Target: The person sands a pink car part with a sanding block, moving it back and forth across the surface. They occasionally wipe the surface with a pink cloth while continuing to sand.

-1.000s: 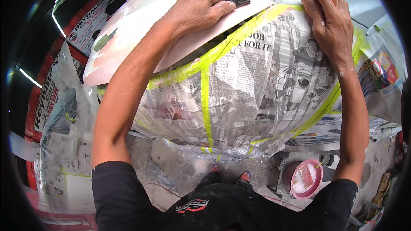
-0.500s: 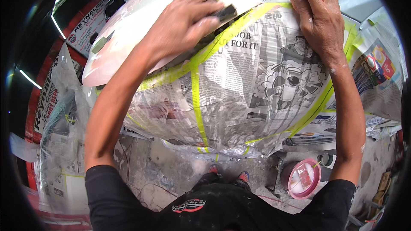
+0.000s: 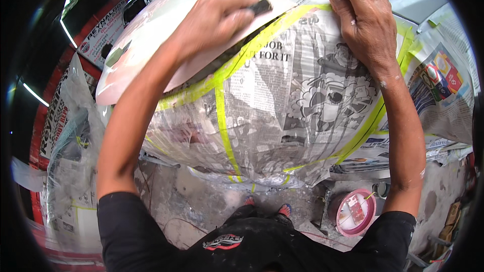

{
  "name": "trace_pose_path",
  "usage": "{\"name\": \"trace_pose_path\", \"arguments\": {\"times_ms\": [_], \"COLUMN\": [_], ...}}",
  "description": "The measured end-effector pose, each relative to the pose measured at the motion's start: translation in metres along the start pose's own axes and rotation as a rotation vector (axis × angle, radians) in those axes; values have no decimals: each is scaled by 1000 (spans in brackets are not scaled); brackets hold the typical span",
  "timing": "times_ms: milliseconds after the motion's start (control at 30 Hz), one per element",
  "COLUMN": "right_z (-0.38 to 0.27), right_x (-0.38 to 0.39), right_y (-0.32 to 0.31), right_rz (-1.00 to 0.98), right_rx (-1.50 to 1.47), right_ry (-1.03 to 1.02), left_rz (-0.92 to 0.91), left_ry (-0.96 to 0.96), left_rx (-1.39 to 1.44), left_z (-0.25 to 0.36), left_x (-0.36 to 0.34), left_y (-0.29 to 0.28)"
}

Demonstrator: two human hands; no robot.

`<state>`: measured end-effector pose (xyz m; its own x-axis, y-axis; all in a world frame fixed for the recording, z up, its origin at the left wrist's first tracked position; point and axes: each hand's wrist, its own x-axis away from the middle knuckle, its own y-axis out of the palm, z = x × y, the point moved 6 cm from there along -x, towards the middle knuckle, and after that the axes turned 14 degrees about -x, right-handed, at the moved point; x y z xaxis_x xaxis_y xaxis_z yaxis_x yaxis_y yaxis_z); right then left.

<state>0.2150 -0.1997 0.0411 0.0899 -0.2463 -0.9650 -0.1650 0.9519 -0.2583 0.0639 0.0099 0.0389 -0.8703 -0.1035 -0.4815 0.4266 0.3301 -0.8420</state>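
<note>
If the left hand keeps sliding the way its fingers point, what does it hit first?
Likely the yellow tape edging the newspaper. The left hand presses a dark block on the pale panel, pointing up-right toward it.

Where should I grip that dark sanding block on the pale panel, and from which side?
Probably from above, palm flat over the dark sanding block, fingers wrapping its long edges, as the left hand does. It lies flat on the pale panel, so only top and edges are reachable.
</note>
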Motion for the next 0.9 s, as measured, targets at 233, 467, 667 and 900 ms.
{"name": "trace_pose_path", "arguments": {"times_ms": [233, 467, 667, 900], "right_z": [15, 2, 12, 0], "right_x": [15, 8, 11, 6], "right_y": [7, 14, -1, 17], "right_rz": [-54, -50, -118, -70], "right_rx": [71, 65, 151, 7], "right_ry": [22, 57, 56, -3], "left_rz": [-41, -43, 97, 82], "left_ry": [-3, -81, 59, -123], "left_rx": [-26, 2, -57, -19], "left_z": [-12, -34, -1, -45], "left_x": [33, 8, 43, -7], "left_y": [-3, 2, -7, 15]}}
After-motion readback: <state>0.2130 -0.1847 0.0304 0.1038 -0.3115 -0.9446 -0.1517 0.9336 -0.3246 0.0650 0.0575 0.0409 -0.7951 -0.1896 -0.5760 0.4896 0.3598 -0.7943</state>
